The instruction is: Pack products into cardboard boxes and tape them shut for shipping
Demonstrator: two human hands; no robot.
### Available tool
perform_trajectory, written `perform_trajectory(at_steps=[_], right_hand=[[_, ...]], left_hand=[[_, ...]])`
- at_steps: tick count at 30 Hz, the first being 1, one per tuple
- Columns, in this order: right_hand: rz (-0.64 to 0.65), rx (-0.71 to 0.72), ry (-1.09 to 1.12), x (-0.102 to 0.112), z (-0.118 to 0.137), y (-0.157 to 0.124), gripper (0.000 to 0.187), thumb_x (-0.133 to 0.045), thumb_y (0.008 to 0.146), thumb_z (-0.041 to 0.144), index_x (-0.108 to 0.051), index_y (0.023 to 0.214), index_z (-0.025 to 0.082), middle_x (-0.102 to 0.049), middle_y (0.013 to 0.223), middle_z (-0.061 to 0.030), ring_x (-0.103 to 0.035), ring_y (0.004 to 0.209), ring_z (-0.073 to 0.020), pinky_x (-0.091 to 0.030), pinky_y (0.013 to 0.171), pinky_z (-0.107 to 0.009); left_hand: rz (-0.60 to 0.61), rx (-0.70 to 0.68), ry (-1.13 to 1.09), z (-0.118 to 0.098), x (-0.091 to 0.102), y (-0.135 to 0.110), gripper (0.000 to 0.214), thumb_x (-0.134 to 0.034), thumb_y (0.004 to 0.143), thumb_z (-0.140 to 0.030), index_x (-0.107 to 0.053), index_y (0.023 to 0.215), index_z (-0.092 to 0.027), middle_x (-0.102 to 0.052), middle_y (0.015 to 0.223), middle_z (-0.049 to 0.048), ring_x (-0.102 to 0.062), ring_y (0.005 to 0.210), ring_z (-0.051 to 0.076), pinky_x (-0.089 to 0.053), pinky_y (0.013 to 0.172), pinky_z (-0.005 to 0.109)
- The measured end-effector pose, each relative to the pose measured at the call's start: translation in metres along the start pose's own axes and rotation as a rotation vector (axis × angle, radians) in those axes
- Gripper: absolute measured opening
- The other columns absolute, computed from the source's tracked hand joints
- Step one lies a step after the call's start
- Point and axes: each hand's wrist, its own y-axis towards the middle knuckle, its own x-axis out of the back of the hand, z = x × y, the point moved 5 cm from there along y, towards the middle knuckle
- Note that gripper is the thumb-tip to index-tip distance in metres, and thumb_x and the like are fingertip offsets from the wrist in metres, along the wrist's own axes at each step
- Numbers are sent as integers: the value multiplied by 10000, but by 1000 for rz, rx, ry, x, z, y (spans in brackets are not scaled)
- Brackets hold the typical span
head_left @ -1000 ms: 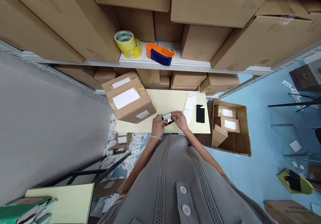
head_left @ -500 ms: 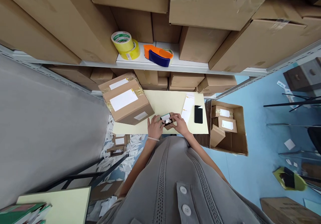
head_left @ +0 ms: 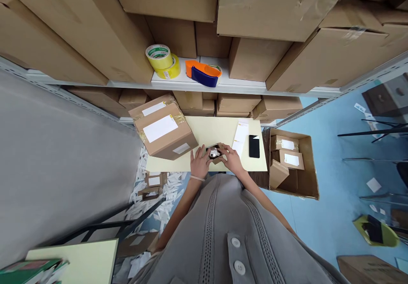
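Note:
Both hands meet at the front edge of a pale yellow table [head_left: 210, 131]. My left hand [head_left: 200, 163] and my right hand [head_left: 232, 158] are closed around a small brown cardboard box [head_left: 217, 158] with a dark shiny item [head_left: 213, 152] lying in or on it; which one is unclear. The fingers curl against the box's sides. A larger taped box with white labels [head_left: 164, 131] stands just left of my left hand. To the right of my right hand lie a strip of white labels [head_left: 240, 136] and a black phone [head_left: 254, 145].
A shelf above the table carries yellow tape rolls [head_left: 161, 57] and an orange-blue tape dispenser [head_left: 203, 70] among big cartons. An open carton with several small labelled boxes [head_left: 293, 161] sits on the blue floor at right. Paper scraps [head_left: 153, 195] litter the floor at left.
The white label seen on the small item earlier is no longer showing; the dark shiny item now faces up. Both hands stay together on the small box at the table's front edge.

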Motion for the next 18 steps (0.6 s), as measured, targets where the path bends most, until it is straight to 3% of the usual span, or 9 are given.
perform_trajectory(at_steps=[5, 9, 14, 18], right_hand=[[21, 26, 10, -2, 3, -2, 604, -590, 931, 226, -407, 1505, 275, -479, 1470, -123, -493, 1336, -260, -455, 1019, -412], [80, 27, -25, -3, 8, 2, 716, -629, 914, 238, -312, 1554, 285, -504, 1413, -129, -543, 1266, -270, -468, 994, -401], [176, 21, -112, -5, 13, 15, 919, -725, 832, 175, -220, 1583, 332, -567, 1319, -136, -610, 1147, -302, -454, 959, -405], [191, -2, -98, -9, 12, 24, 844, -713, 814, 118, -320, 1533, 321, -605, 1246, -136, -644, 1094, -300, -430, 953, -396]], left_hand=[[23, 38, -65, -1, -7, 2, 686, -543, 943, -366, -291, 1571, -251, -411, 1579, 95, -408, 1437, 256, -187, 1245, 512], [78, 110, -114, 0, -14, 6, 843, -624, 898, -398, -186, 1596, -217, -476, 1519, 147, -463, 1390, 279, -210, 1228, 538], [80, 143, -109, 0, -17, 11, 834, -711, 837, -414, -313, 1545, -224, -506, 1479, 172, -482, 1367, 332, -229, 1205, 584], [30, 148, -133, 0, -16, 16, 728, -769, 791, -360, -457, 1433, -220, -498, 1484, 169, -469, 1376, 334, -279, 1189, 550]])
